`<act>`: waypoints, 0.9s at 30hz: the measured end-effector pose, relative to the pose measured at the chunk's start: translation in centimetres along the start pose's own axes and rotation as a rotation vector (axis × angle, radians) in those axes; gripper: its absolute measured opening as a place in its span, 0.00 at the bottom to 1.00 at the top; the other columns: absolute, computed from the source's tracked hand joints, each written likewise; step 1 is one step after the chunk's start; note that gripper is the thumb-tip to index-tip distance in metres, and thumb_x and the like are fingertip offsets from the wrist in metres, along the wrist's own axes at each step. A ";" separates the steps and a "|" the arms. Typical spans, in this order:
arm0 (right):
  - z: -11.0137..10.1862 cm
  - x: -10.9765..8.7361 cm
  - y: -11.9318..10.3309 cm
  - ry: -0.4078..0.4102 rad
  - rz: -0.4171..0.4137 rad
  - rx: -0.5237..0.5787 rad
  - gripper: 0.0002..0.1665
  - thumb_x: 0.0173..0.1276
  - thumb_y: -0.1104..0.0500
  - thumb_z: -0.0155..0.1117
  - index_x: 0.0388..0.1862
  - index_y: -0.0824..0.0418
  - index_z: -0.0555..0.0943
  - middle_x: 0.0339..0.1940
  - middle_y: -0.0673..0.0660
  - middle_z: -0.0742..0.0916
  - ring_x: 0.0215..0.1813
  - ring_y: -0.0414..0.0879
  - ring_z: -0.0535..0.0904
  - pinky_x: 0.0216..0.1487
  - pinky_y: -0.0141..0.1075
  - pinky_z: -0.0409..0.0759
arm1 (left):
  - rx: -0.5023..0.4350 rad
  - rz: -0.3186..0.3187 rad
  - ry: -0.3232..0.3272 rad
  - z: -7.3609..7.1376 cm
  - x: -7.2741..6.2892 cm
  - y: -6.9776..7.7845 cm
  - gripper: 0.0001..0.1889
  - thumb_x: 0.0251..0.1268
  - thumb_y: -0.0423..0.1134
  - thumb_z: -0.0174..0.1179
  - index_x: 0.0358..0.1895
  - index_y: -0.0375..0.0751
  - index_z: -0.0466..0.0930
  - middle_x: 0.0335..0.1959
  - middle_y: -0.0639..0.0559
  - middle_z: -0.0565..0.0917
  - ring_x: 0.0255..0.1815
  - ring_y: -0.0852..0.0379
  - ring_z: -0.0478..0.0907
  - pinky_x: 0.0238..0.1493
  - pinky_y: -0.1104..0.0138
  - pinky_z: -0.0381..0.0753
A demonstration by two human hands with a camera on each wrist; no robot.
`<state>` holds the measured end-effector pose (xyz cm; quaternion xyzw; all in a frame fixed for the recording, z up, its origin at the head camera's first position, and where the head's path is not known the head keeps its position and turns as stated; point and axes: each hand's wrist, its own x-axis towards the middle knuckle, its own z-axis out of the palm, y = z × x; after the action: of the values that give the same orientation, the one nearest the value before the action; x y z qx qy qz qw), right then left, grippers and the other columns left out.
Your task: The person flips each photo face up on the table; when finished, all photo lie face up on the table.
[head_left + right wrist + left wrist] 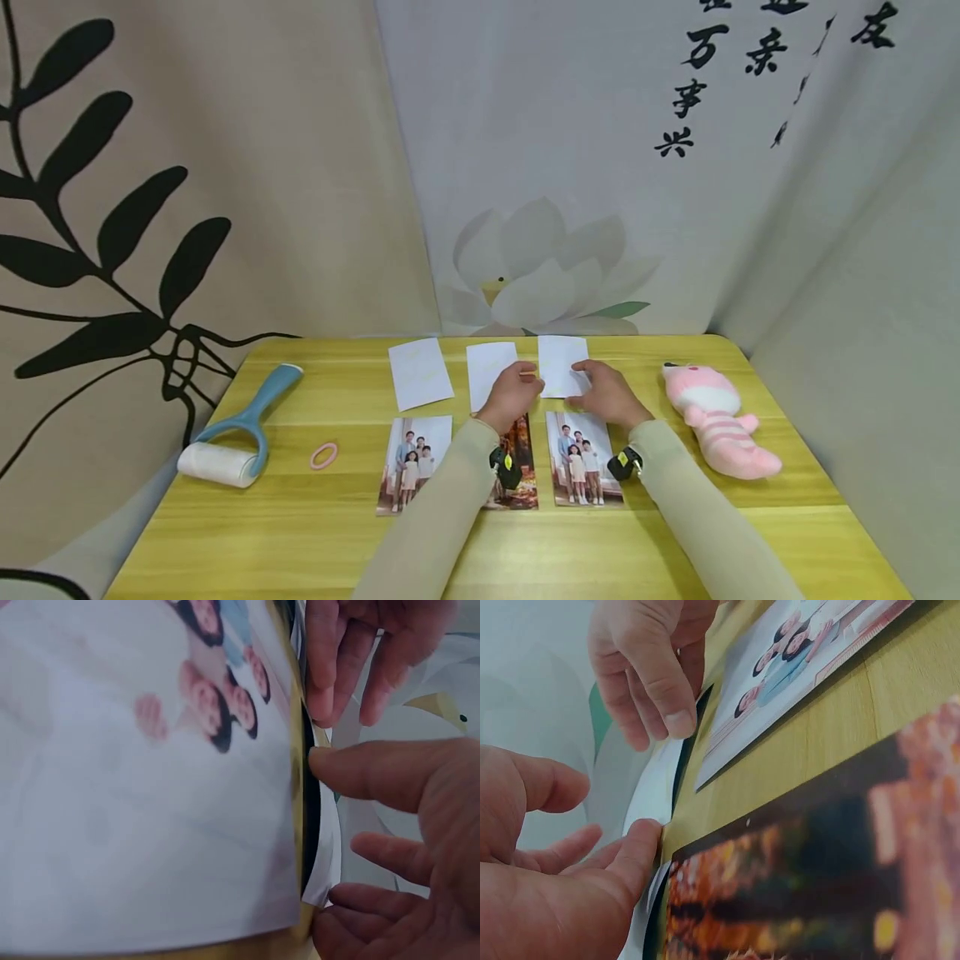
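Note:
Three white cards lie in a back row: a left card (420, 373), a middle card (487, 367) and a right card (562, 367). My left hand (513, 392) has its fingertips at the left edge of the right card and partly covers the middle one. At that card's right edge is my right hand (609, 393), its thumb (337, 761) on the near corner. Both hands have loosely bent fingers. In front lie a left family photo (420, 446), an autumn photo (522, 467) partly behind my left sleeve, and a right family photo (581, 458).
A blue-handled lint roller (258, 425) and a pink ring (324, 456) lie on the left of the wooden table (300, 542). On the right lies a pink plush toy (720, 421). A curtain (570, 167) hangs behind the table's back edge.

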<state>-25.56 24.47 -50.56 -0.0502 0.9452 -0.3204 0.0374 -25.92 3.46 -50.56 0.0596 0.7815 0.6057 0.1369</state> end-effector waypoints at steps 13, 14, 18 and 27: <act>0.1 0.7 1.0 -0.015 0.032 -0.017 0.37 0.67 0.55 0.77 0.72 0.64 0.77 0.77 0.69 0.76 0.78 0.67 0.70 0.78 0.62 0.69 | -0.001 -0.027 0.015 0.6 -0.2 0.3 0.23 0.79 0.40 0.59 0.72 0.35 0.74 0.64 0.39 0.83 0.59 0.44 0.84 0.56 0.53 0.85; 0.1 0.7 1.1 -0.016 0.030 -0.020 0.37 0.68 0.55 0.77 0.72 0.63 0.77 0.76 0.69 0.77 0.78 0.67 0.71 0.77 0.62 0.69 | 0.010 -0.029 0.032 0.6 -0.2 0.3 0.23 0.79 0.39 0.59 0.71 0.35 0.76 0.63 0.40 0.84 0.58 0.45 0.84 0.55 0.53 0.85; 0.1 0.6 1.3 -0.018 0.020 -0.019 0.37 0.69 0.53 0.76 0.73 0.63 0.76 0.76 0.69 0.77 0.77 0.68 0.71 0.77 0.62 0.71 | 0.039 -0.047 0.101 0.7 -0.3 0.3 0.19 0.77 0.38 0.58 0.66 0.36 0.80 0.58 0.42 0.86 0.48 0.51 0.84 0.47 0.60 0.84; -0.2 0.2 1.4 -0.013 0.002 0.013 0.37 0.71 0.52 0.74 0.74 0.64 0.75 0.77 0.70 0.76 0.78 0.67 0.71 0.77 0.61 0.71 | -0.291 -0.177 0.074 1.8 0.3 0.5 0.27 0.74 0.32 0.62 0.73 0.26 0.70 0.61 0.33 0.83 0.45 0.47 0.88 0.48 0.61 0.90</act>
<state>-25.87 25.68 -51.30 -0.0511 0.9428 -0.3264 0.0440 -25.75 5.35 -50.58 -0.0523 0.6922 0.6998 0.1683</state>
